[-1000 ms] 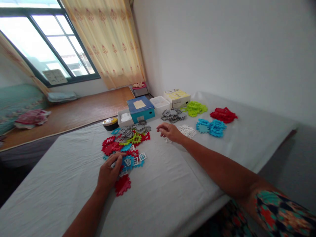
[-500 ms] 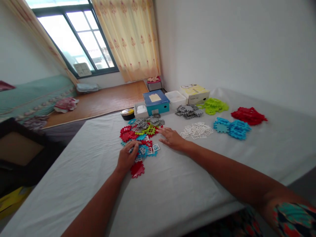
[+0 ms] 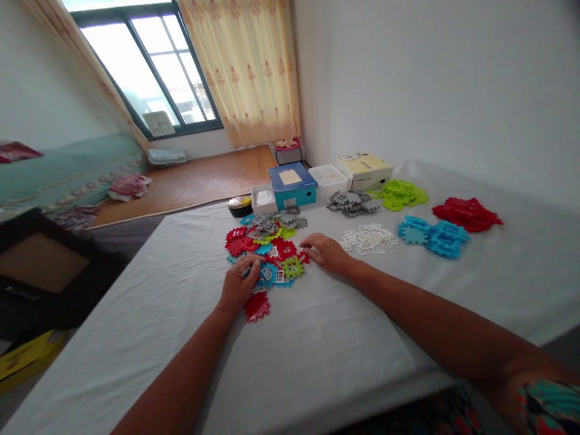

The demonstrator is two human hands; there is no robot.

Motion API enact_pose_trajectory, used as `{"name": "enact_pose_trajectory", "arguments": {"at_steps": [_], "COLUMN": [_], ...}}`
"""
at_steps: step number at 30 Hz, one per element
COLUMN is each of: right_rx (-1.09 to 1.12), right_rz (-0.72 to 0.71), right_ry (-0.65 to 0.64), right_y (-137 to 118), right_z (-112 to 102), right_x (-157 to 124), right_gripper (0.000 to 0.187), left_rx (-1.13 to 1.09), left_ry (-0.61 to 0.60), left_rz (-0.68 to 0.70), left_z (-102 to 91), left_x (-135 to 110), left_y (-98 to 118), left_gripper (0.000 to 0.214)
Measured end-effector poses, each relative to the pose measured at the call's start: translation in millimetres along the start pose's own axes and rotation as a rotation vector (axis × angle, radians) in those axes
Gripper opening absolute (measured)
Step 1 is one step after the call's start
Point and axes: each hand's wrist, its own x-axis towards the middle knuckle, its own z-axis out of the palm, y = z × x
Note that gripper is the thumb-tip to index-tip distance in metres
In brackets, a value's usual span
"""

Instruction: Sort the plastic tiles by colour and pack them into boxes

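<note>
The left hand [image 3: 238, 284] is lying palm-down on the near edge of a mixed pile of plastic tiles [image 3: 267, 244], its fingers curled loosely over blue and white lattice pieces; whether it is actually gripping one cannot be told. The right hand [image 3: 327, 252] is resting flat and open at the pile's right edge, fingertips touching a red tile, holding nothing. The tiles are flat, square, notched along their edges and hard-looking, in red, grey, green and blue. The pile is sitting near the middle of a table draped in a wrinkled white cloth [image 3: 317, 350]. A red tile [image 3: 257, 307] is lying just near of the left hand. To the right, sorted heaps are lying apart: white lattices [image 3: 369, 237], blue tiles [image 3: 432, 234], red tiles [image 3: 466, 212], green tiles [image 3: 399, 193] and grey tiles [image 3: 353, 202]. Farther off, a blue box [image 3: 290, 184] is standing.
</note>
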Motion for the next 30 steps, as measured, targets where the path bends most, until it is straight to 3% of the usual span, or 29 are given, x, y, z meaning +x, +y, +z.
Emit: {"name": "enact_pose_trajectory", "arguments": {"at_steps": [5, 7, 10, 15, 17, 21, 25, 28, 30], "right_rx": [-0.032, -0.033, -0.019, 0.064, 0.131, 0.248, 0.483, 0.605, 0.567], "right_rz": [-0.093, -0.134, -0.116, -0.094, -0.064, 0.064, 0.305, 0.490, 0.585], "right_ry": [-0.112, -0.155, -0.143, -0.061, -0.027, 0.067, 0.254, 0.448, 0.553], "right_y": [1, 0, 0, -3, -5, 6, 40, 75, 101], "right_z": [12, 15, 13, 0, -7, -19, -38, -65, -91], "right_x": [-2, -4, -6, -3, -1, 3, 4, 2, -2], "right_gripper": [0.057, 0.061, 0.054, 0.022, 0.018, 0.020, 0.028, 0.028, 0.024], "left_rx": [-0.002, 0.000, 0.006, 0.006, 0.005, 0.000, -0.003, 0.002, 0.004], "left_ry": [-0.005, -0.006, -0.010, -0.012, -0.012, -0.011, -0.008, -0.005, -0.004], "left_rz": [0.016, 0.016, 0.011, 0.011, 0.006, -0.001, 0.008, 0.021, 0.023], "left_z": [0.3, 0.8, 1.6, 0.8, 0.2, -0.2, -0.5, -1.0, -1.5], "left_x": [0, 0, -1, 0, 0, 0, 1, 2, 2], "left_y": [-1, -3, -5, -4, -3, -1, -2, -2, -2], "left_gripper": [0.032, 0.031, 0.032, 0.033, 0.033, 0.033, 0.033, 0.033, 0.034]}}
